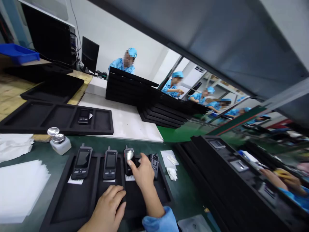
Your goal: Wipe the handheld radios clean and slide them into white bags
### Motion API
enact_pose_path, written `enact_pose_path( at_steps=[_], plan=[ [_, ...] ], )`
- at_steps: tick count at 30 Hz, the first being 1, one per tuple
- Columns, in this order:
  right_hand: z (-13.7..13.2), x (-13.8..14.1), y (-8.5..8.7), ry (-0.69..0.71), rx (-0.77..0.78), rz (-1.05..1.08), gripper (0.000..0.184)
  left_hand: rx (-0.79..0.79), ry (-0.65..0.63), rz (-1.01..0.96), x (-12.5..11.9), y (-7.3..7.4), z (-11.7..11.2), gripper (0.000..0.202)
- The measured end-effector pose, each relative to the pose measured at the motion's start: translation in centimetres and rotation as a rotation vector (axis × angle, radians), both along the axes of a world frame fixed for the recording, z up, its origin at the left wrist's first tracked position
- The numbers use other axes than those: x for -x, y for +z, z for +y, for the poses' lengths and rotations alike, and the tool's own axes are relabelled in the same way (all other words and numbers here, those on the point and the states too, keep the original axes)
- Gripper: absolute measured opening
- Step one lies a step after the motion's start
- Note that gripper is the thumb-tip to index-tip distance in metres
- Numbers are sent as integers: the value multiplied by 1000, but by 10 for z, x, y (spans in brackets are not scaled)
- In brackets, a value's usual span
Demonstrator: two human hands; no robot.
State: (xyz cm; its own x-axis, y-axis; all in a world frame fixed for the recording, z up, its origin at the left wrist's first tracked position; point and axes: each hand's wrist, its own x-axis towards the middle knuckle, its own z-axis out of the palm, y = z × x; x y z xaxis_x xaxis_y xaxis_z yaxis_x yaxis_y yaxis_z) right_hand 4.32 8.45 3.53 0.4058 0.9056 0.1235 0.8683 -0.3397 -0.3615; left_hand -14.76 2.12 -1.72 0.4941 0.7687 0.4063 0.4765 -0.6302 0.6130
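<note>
A black foam tray (62,193) lies in front of me with several handheld radio devices in its slots. My right hand (143,174) is closed round the third device (129,158), thumb on its front, tilting it up from its slot. A fourth device (154,162) stands just right of that hand. Fingers curled loosely, my left hand (108,209) rests flat on the tray's near part and holds nothing. The two left devices (82,162) (110,165) lie screen up over white slips.
White sheets (19,190) and a small metal-capped bottle (59,141) sit at left. Another foam tray (36,117) with one device lies behind. Stacked black trays (135,90) stand further back, more trays (229,174) at right. Several co-workers in blue sit beyond.
</note>
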Motion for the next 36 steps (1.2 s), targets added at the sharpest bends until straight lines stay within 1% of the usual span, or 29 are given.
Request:
enact_pose_path(
  at_steps=[2,3,4,6,8,10,13,15,17,19,21,22,24,26,28,29,30,32,36],
  plan=[
    [-16,-25,-4,-91,-120,-48,69,5,-5,-6,0,-2,1,26],
    [-23,-37,-6,-141,-154,-79,68,11,-5,-11,0,-2,1,26],
    [-29,-47,-9,-182,-153,-106,68,18,-4,-15,0,-2,2,25],
    [-37,-59,-16,-215,-63,-132,73,35,-2,-20,-1,-1,3,25],
    [-39,-62,-22,-205,9,-122,79,57,-1,-21,-1,2,4,24],
    [-36,-62,-26,-200,-9,-64,81,81,-2,-30,-1,5,4,23],
    [-34,-70,-31,-200,-77,58,85,132,13,-73,1,10,4,22],
    [-39,-80,-35,-165,-150,198,88,187,40,-116,2,11,4,20],
    [-50,-88,-39,-92,-271,455,92,249,83,-161,0,13,5,19],
    [-65,-88,-40,22,-392,750,96,323,116,-218,-6,18,8,21],
    [-82,-78,-37,157,-461,940,95,408,111,-298,-15,28,12,29],
    [-92,-72,-35,225,-481,1000,94,450,90,-346,-20,37,14,38],
    [-109,-57,-32,332,-493,1081,89,509,7,-429,-30,58,18,57],
    [-123,-47,-31,383,-497,1127,85,534,-118,-460,-39,81,19,72],
    [-133,-43,-35,400,-514,1140,80,544,-244,-435,-45,102,19,77],
    [-136,-43,-38,410,-532,1132,79,540,-289,-416,-47,109,18,76],
    [-138,-44,-41,420,-551,1120,78,530,-320,-399,-48,115,17,75],
    [-140,-47,-46,450,-582,1091,78,494,-351,-376,-51,121,14,75],
    [-141,-52,-48,480,-599,1058,77,444,-346,-360,-54,121,9,76]
  ],
)
